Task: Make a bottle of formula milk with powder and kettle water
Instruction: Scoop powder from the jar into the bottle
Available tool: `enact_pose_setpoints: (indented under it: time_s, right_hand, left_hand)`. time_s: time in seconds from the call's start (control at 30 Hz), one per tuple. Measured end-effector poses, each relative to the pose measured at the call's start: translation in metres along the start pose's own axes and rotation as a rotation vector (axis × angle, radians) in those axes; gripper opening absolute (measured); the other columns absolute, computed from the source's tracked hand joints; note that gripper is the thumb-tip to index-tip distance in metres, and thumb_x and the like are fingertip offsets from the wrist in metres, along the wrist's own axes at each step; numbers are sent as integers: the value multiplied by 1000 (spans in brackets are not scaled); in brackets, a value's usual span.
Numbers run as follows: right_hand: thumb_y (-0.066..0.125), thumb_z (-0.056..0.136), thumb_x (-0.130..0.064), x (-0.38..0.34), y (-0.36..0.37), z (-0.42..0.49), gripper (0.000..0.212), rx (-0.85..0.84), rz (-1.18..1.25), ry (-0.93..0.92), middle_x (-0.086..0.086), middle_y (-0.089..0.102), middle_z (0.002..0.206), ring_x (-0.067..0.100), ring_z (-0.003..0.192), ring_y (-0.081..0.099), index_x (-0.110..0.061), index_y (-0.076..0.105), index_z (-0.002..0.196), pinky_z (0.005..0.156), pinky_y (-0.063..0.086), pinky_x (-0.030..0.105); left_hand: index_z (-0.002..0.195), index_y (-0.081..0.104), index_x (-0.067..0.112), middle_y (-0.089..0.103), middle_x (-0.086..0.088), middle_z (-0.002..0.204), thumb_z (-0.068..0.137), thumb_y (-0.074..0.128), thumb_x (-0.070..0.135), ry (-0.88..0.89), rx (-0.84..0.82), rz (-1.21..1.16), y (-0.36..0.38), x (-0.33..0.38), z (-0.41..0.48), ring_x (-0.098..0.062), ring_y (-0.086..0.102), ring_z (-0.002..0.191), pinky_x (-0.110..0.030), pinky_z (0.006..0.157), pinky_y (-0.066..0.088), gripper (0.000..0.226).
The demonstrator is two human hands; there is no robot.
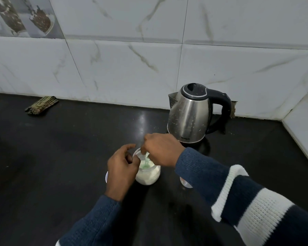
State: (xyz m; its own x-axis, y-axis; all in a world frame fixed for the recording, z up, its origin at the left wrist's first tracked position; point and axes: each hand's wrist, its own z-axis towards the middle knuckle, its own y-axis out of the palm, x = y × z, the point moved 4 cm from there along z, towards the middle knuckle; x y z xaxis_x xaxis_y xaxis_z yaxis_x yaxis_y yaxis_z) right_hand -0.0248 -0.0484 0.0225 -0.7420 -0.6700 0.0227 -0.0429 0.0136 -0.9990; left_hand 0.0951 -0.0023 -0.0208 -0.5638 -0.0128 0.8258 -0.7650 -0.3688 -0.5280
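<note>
A small clear jar of white powder [148,175] stands on the black counter [69,157] in front of me. My left hand [121,167] wraps around its left side and holds it. My right hand [161,150] is over the open mouth, fingers pinched on a pale green scoop [146,161] that reaches down into the powder. A steel electric kettle [189,113] with a black lid and handle stands upright just behind and to the right of the jar. A clear rounded object [185,182], partly hidden by my right sleeve, sits to the right of the jar.
A folded patterned cloth [41,105] lies at the back left by the marble tiled wall [149,59]. A white edge [106,176] peeks out from behind my left hand. A second wall closes the right side.
</note>
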Motion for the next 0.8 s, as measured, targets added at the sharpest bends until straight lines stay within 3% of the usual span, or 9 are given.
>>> enact_pose_setpoints:
  time_s: [0.17, 0.37, 0.47, 0.63, 0.8]
  right_hand:
    - [59, 84, -3, -8, -4, -3, 13, 73, -115, -36, 8, 57, 103, 27, 96, 54, -10, 67, 92, 58, 37, 34]
    - [69, 77, -15, -4, -8, -10, 4, 213, -85, 60, 0, 54, 90, 19, 86, 52, -19, 70, 78, 49, 30, 30]
    - [78, 66, -16, -8, -5, -18, 12, 211, -103, 82, -1, 54, 76, 18, 74, 54, -21, 68, 63, 46, 23, 28]
    - [84, 45, -11, -23, -4, -30, 28, 190, -92, 84, -1, 54, 61, 19, 63, 53, -20, 58, 49, 48, 23, 28]
    - [88, 28, -9, -36, -6, -38, 39, 164, -58, 121, 2, 56, 52, 22, 55, 56, -19, 54, 45, 48, 24, 26]
  left_hand:
    - [95, 74, 17, 58, -5, 57, 78, 65, 3, -6, 8, -4, 1, -1, -2, -16, 55, 56, -26, 62, 47, 23]
    - [91, 73, 24, 57, -3, 59, 78, 64, 3, 8, 73, -44, -2, -1, -11, -19, 57, 58, -35, 61, 51, 26]
    - [93, 73, 24, 56, -1, 61, 79, 64, 3, 25, 85, -52, -3, -1, -17, -17, 58, 60, -35, 61, 51, 27]
    - [92, 73, 23, 54, 2, 61, 78, 65, -1, 58, 120, -60, -3, 1, -22, -15, 55, 63, -15, 58, 43, 29]
    - [95, 74, 15, 56, 0, 64, 77, 68, -4, 79, 126, -67, -4, 1, -26, -11, 55, 66, -7, 58, 40, 27]
